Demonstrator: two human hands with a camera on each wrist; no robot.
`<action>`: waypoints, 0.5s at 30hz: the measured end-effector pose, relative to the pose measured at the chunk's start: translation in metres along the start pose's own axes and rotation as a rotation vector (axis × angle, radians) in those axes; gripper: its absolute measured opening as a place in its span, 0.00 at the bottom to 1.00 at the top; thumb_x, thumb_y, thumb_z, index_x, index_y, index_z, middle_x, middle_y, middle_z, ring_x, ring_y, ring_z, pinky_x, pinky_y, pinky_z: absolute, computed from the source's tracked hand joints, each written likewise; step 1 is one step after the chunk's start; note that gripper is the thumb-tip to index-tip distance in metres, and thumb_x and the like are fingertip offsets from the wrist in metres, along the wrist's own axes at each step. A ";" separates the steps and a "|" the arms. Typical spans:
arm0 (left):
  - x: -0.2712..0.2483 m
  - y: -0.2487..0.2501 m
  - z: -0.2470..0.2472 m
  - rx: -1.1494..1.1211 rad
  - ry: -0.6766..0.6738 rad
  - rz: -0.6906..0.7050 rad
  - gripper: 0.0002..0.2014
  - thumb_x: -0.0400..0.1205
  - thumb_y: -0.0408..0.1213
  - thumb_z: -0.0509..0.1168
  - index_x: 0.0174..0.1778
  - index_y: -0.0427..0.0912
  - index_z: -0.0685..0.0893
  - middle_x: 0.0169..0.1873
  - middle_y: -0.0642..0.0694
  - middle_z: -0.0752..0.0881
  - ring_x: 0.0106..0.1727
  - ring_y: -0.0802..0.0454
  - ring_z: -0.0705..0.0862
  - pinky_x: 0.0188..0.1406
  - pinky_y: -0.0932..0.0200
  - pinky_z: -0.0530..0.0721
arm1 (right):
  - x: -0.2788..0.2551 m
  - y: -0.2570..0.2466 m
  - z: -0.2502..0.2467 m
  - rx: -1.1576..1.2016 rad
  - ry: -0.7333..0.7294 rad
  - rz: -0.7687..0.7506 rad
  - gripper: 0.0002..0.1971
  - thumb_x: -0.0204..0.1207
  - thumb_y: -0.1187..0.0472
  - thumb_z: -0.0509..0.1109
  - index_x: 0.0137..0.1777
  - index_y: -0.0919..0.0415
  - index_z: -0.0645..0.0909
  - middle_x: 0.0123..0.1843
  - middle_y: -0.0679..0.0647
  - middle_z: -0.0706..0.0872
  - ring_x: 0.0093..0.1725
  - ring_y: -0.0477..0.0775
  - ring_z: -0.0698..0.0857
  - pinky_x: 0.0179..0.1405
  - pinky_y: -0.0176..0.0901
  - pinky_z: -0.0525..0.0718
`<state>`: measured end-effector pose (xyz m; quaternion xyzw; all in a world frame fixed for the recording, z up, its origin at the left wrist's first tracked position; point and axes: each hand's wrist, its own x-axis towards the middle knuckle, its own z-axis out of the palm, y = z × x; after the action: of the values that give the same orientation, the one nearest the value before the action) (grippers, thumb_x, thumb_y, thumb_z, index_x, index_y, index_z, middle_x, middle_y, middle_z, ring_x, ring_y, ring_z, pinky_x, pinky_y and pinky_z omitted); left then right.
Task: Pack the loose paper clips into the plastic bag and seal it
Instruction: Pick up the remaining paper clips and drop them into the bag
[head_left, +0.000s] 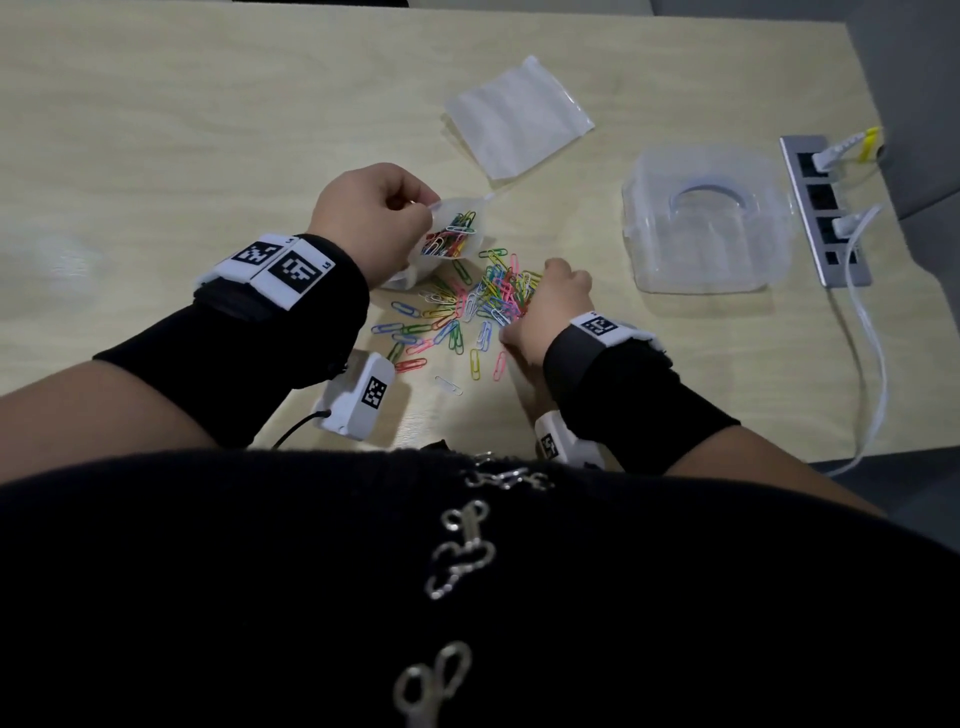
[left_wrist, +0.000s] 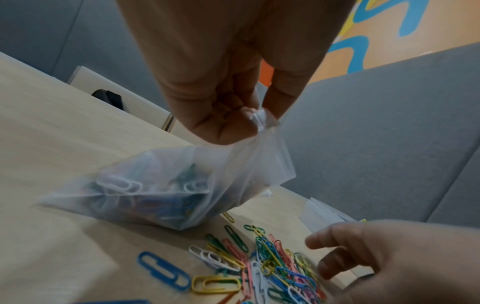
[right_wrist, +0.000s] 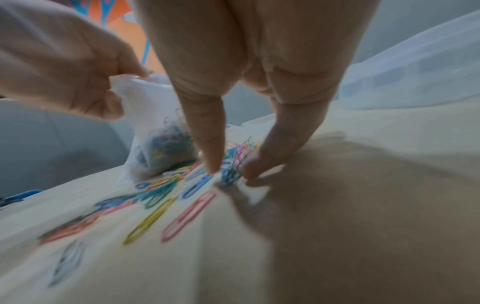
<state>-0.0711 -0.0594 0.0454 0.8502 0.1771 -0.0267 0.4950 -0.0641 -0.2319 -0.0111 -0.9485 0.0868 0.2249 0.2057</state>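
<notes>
My left hand (head_left: 410, 208) pinches the rim of a small clear plastic bag (head_left: 452, 239) and holds its mouth up; the bag's bottom rests on the table. In the left wrist view the bag (left_wrist: 155, 189) holds several coloured paper clips. Loose paper clips (head_left: 457, 312) lie scattered in a pile just in front of the bag. My right hand (head_left: 519, 317) is down on the right side of the pile. In the right wrist view its thumb and forefinger (right_wrist: 231, 170) pinch a small bunch of clips against the table top.
Empty clear bags (head_left: 514, 117) lie flat behind the pile. A clear plastic box (head_left: 706, 223) stands to the right, with a power strip (head_left: 826, 208) and white cables beyond it near the table's right edge. A white tagged device (head_left: 358, 397) lies by my left forearm.
</notes>
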 end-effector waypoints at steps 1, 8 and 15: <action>0.000 -0.001 -0.001 -0.002 0.000 0.000 0.07 0.71 0.36 0.64 0.37 0.54 0.84 0.28 0.51 0.80 0.31 0.46 0.79 0.47 0.39 0.89 | 0.003 0.000 -0.003 0.002 -0.006 0.005 0.47 0.61 0.49 0.83 0.75 0.63 0.62 0.70 0.62 0.66 0.66 0.64 0.79 0.62 0.50 0.78; 0.001 0.000 -0.004 -0.012 -0.011 0.005 0.06 0.71 0.37 0.65 0.37 0.53 0.85 0.27 0.51 0.80 0.31 0.47 0.80 0.47 0.40 0.89 | 0.011 -0.010 0.006 -0.226 -0.052 -0.235 0.48 0.60 0.34 0.77 0.74 0.58 0.62 0.69 0.60 0.61 0.57 0.67 0.82 0.57 0.51 0.82; 0.002 0.001 -0.007 -0.024 -0.011 0.002 0.06 0.71 0.37 0.65 0.34 0.55 0.84 0.27 0.50 0.80 0.31 0.46 0.79 0.47 0.39 0.89 | 0.022 -0.009 0.002 -0.292 0.001 -0.357 0.12 0.80 0.63 0.63 0.62 0.62 0.73 0.61 0.64 0.72 0.49 0.69 0.82 0.43 0.47 0.75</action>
<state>-0.0699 -0.0529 0.0491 0.8442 0.1741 -0.0287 0.5061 -0.0430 -0.2245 -0.0201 -0.9685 -0.1159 0.1947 0.1031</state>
